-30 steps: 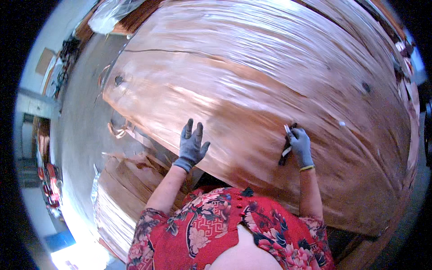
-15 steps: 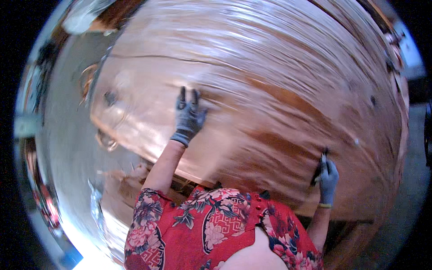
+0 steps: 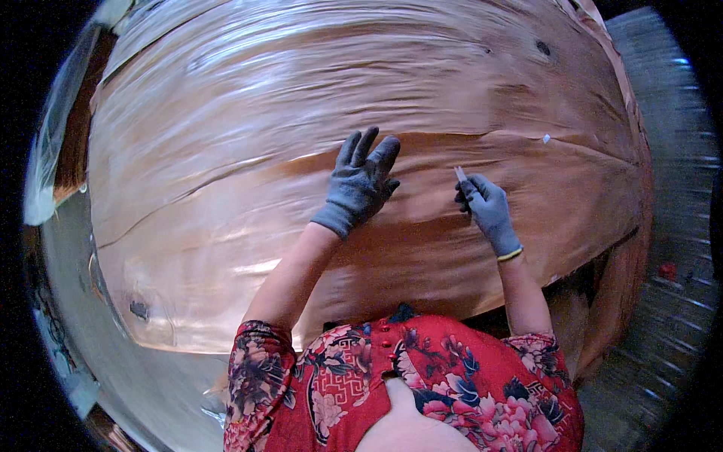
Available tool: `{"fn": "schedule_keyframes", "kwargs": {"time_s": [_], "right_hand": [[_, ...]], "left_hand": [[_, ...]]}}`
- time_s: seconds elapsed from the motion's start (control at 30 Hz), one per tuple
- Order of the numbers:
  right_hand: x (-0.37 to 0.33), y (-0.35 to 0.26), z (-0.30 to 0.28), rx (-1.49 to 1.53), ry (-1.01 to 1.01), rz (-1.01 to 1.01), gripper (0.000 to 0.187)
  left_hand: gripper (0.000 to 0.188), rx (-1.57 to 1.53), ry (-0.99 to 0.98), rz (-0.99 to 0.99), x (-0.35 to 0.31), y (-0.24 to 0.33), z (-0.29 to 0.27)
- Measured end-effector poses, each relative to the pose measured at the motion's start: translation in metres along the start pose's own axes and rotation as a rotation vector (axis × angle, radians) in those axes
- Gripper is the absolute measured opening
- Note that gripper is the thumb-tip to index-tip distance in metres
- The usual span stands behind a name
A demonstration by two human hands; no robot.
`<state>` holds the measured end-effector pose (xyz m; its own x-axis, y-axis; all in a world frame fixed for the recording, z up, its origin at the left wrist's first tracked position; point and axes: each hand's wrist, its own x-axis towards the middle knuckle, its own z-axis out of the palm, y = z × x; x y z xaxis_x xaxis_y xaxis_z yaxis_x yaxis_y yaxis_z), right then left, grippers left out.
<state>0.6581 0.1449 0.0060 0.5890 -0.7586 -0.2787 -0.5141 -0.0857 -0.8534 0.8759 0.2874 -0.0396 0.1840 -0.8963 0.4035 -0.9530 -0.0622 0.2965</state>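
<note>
A large, shiny copper-coloured sheet (image 3: 248,264) spreads in front of me, wrinkled in its far part. My left hand (image 3: 360,181), in a grey glove with dark fingertips, is over the middle of the sheet with fingers outstretched; it looks to be touching the surface. To its right, my right hand (image 3: 488,211), gloved alike, is closed around a small tool with a pale, narrow tip (image 3: 460,174). That tip points away from me. The fingers hide the rest of the tool, so its exact kind is unclear. A long crease or overlapping edge (image 3: 199,187) crosses the sheet beyond my hands.
A small white bit (image 3: 547,138) and a dark patch (image 3: 543,48) lie on the sheet at right. Another dark patch (image 3: 138,309) is near its left corner. Clear plastic film (image 3: 51,154) hangs at far left. A small red object (image 3: 667,271) is on the floor at right.
My view has swung round over the sheet. My hands are closer together: the right hand, with the tool, is farther forward and nearer the left.
</note>
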Motion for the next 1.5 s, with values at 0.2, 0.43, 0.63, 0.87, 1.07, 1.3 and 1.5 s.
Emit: {"fn": "schedule_keyframes", "kwargs": {"time_s": [0.2,0.43,0.63,0.87,1.07,1.3,1.5], "right_hand": [[0.049,-0.002,-0.048,-0.102,-0.066,0.007,0.024],[0.095,-0.034,-0.012,-0.355,-0.209,-0.035,0.045],[0.121,-0.044,-0.013,-0.560,-0.303,0.170,0.050],[0.118,-0.042,-0.023,-0.988,-0.200,0.096,0.041],[0.071,-0.028,-0.002,-0.891,-0.090,-0.120,0.036],[-0.006,0.035,0.009,-0.168,-0.072,0.040,0.038],[-0.084,-0.020,0.020,0.049,-0.051,0.205,0.034]], "left_hand": [[0.071,0.016,-0.122,-0.050,0.025,0.023,0.009],[0.068,-0.076,-0.173,-0.131,0.030,0.026,-0.003],[0.063,-0.228,0.072,-0.122,0.049,0.039,0.011],[0.051,0.065,-0.142,-0.024,0.081,0.062,0.059],[0.032,-0.047,-0.026,-0.072,0.079,0.058,0.078],[0.036,-0.160,-0.080,-0.038,0.077,0.047,0.082],[0.056,-0.471,-0.229,-0.121,0.056,0.036,0.060]]}}
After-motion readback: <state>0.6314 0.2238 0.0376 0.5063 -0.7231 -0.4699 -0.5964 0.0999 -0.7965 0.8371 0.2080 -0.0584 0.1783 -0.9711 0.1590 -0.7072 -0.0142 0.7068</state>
